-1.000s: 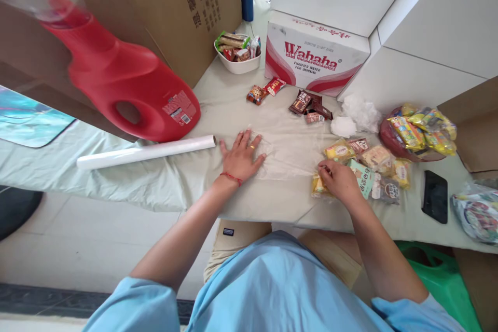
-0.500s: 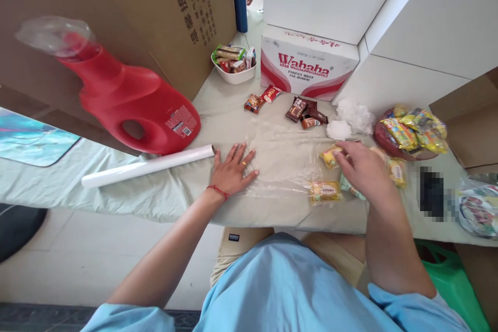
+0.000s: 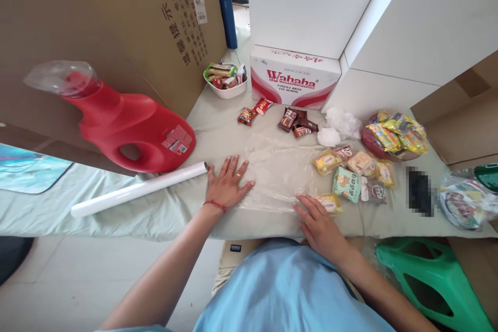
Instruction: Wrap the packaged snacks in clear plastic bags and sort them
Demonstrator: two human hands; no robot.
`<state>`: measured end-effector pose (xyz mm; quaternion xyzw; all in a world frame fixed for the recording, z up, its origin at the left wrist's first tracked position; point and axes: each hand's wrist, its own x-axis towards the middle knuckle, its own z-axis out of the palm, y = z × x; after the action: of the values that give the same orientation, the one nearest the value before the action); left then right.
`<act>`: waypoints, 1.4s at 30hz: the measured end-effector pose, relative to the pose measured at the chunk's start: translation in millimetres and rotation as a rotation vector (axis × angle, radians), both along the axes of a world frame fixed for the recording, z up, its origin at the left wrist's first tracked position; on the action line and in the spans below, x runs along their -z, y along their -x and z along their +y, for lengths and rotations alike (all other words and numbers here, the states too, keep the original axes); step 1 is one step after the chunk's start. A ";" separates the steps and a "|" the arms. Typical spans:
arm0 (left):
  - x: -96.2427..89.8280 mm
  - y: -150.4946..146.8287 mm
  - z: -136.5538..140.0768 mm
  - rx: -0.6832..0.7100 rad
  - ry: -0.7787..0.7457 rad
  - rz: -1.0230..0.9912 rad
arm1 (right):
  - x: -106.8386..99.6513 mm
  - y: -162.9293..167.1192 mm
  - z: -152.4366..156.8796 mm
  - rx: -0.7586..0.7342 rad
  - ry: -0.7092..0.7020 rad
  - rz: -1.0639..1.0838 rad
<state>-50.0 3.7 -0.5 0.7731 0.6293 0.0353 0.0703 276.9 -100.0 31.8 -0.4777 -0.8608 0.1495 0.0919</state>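
Covered table [image 3: 171, 220], spread hands [image 3: 224, 187] on film [image 3: 272, 174]

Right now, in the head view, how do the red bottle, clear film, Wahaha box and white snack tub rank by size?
1. Red bottle
2. Wahaha box and clear film, unranked: the film's edges are faint
3. White snack tub

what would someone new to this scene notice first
The big red bottle at the left probably catches the eye first, standing before a large brown carton. Next comes the red-and-white Wahaha box at the back of the table. In the middle, the left hand and right hand are at opposite sides of a thin clear film.
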 end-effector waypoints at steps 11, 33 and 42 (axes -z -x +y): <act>4.2 3.4 -2.6 -0.005 -0.078 -0.032 | 22.0 -48.4 27.0 0.220 -0.126 0.087; 3.7 16.0 -48.6 0.305 0.041 -0.069 | -42.7 -21.1 333.2 0.275 0.135 -0.358; 2.7 17.2 -48.1 0.309 0.049 -0.092 | -63.0 -33.9 355.1 0.162 0.039 -0.384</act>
<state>-67.2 -44.4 -3.1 0.8564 0.4996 0.0442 0.1225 310.8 255.1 94.8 -0.5667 -0.8183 0.0645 -0.0712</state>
